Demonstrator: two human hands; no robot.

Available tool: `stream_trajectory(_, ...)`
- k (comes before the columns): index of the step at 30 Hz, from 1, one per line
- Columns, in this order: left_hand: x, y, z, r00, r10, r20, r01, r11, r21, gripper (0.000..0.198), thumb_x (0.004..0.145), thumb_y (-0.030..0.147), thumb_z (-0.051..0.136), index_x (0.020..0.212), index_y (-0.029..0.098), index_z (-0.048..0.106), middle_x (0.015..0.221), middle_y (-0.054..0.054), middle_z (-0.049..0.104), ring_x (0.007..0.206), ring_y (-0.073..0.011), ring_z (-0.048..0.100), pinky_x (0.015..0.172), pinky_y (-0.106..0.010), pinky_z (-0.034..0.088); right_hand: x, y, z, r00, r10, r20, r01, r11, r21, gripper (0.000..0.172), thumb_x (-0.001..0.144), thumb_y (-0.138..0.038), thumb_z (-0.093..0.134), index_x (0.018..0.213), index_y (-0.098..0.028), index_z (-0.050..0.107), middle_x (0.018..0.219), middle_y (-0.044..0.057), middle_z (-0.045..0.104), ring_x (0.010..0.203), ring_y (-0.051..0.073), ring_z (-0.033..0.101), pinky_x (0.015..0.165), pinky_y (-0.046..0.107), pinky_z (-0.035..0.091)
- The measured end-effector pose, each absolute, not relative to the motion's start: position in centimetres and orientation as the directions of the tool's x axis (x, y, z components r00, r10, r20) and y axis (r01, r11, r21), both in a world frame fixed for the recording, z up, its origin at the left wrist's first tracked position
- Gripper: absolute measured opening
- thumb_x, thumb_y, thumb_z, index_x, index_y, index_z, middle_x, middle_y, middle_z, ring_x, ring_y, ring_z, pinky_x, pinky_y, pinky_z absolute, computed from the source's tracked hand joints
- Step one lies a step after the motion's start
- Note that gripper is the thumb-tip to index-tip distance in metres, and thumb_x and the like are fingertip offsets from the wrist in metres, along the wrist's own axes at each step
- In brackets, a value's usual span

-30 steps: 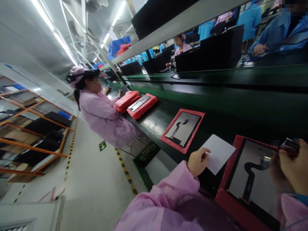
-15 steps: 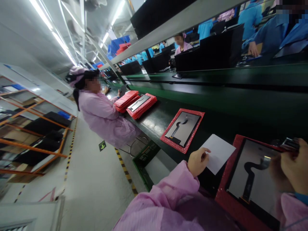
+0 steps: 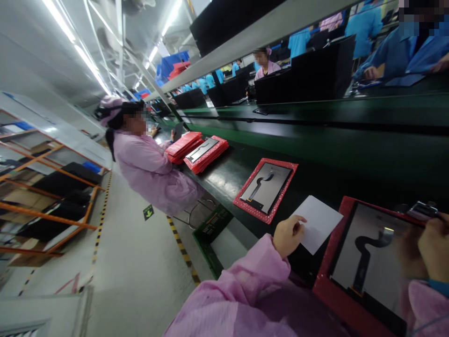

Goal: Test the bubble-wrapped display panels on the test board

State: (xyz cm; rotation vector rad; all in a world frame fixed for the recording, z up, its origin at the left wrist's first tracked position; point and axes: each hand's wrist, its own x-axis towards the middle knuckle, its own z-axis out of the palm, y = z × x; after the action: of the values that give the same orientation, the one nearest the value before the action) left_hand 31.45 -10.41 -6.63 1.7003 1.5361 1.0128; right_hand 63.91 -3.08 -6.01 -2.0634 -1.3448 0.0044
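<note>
My left hand (image 3: 288,234) is curled, thumb and fingers pinching the near corner of a white sheet of paper (image 3: 317,223) that lies on the dark green bench (image 3: 224,175). My right hand (image 3: 434,248) is closed at the far right edge, gripping a small dark metallic tool (image 3: 423,209) above a display panel (image 3: 375,262). That panel carries a black S-shaped flex cable (image 3: 372,245) and lies in a red tray (image 3: 328,262) right in front of me.
A second red tray (image 3: 266,187) with a panel lies further along the bench. Stacks of red trays (image 3: 201,152) sit beside a seated co-worker in pink (image 3: 149,168). Black monitors (image 3: 305,79) and workers in blue line the far side. Orange racks (image 3: 45,196) stand left.
My right hand has shifted slightly right and down with the tool. My left hand and the paper have stayed put. Workers in blue across the line have moved their arms.
</note>
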Motion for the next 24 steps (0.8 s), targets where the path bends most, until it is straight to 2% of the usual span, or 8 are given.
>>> stream_trajectory(4, 31.4, -10.4, -6.7, 0.025, 0.991, 0.129, 0.511, -0.124, 0.85, 0.022, 0.084, 0.013, 0.054, 0.101, 0.018, 0.068, 0.067, 0.005, 0.052, 0.056, -0.0079, 0.043, 0.062, -0.022, 0.037, 63.3, -3.3, -5.2, 0.557, 0.802, 0.215, 0.744, -0.368, -0.558, 0.055, 0.081, -0.034, 0.04, 0.117, -0.006, 0.072, 0.069, 0.011, 0.054, 0.058, 0.026, 0.044, 0.059, 0.041, 0.037)
stream_trajectory(8, 31.5, -10.4, -6.6, 0.028, 0.992, 0.125, 0.513, -0.121, 0.85, 0.023, 0.083, 0.012, 0.055, 0.101, 0.018, 0.068, 0.067, 0.005, 0.052, 0.057, -0.0079, 0.043, 0.062, -0.022, 0.037, 63.4, -3.0, -5.2, 0.551, 0.806, 0.216, 0.759, -0.377, -0.531, 0.056, 0.084, -0.034, 0.037, 0.114, -0.003, 0.072, 0.069, 0.011, 0.053, 0.057, 0.024, 0.039, 0.059, 0.04, 0.035)
stream_trajectory(12, 31.5, -10.4, -6.6, 0.031, 0.991, 0.128, 0.509, -0.126, 0.852, 0.023, 0.084, 0.013, 0.055, 0.101, 0.017, 0.069, 0.067, 0.005, 0.052, 0.056, -0.0075, 0.043, 0.062, -0.021, 0.037, 64.2, -2.4, -5.8, 0.518, 0.83, 0.205, 0.8, -0.386, -0.46, 0.052, 0.08, -0.032, 0.039, 0.11, -0.006, 0.073, 0.068, 0.011, 0.053, 0.055, 0.023, 0.037, 0.056, 0.038, 0.035)
stream_trajectory(15, 31.5, -10.4, -6.7, 0.032, 0.991, 0.133, 0.507, -0.131, 0.852, 0.023, 0.084, 0.012, 0.055, 0.101, 0.016, 0.069, 0.068, 0.005, 0.052, 0.057, -0.0073, 0.043, 0.062, -0.021, 0.037, 64.7, -2.2, -6.2, 0.504, 0.833, 0.228, 0.821, -0.38, -0.426, 0.051, 0.079, -0.032, 0.039, 0.108, -0.006, 0.072, 0.072, 0.014, 0.057, 0.059, 0.026, 0.043, 0.056, 0.039, 0.037)
stream_trajectory(19, 31.5, -10.4, -6.8, 0.031, 0.99, 0.138, 0.508, -0.134, 0.851, 0.022, 0.084, 0.012, 0.055, 0.101, 0.017, 0.069, 0.068, 0.005, 0.052, 0.056, -0.0072, 0.042, 0.062, -0.022, 0.036, 64.9, -2.1, -6.8, 0.489, 0.83, 0.269, 0.832, -0.351, -0.428, 0.052, 0.077, -0.033, 0.037, 0.106, -0.008, 0.071, 0.083, 0.019, 0.062, 0.076, 0.033, 0.055, 0.067, 0.044, 0.045)
stream_trajectory(24, 31.5, -10.4, -6.9, 0.034, 0.99, 0.139, 0.507, -0.137, 0.851, 0.022, 0.085, 0.012, 0.054, 0.101, 0.016, 0.068, 0.067, 0.005, 0.052, 0.055, -0.0069, 0.042, 0.061, -0.022, 0.035, 64.8, -2.2, -6.9, 0.484, 0.829, 0.278, 0.832, -0.338, -0.44, 0.055, 0.079, -0.036, 0.032, 0.112, -0.009, 0.067, 0.089, 0.02, 0.062, 0.09, 0.036, 0.058, 0.08, 0.049, 0.049)
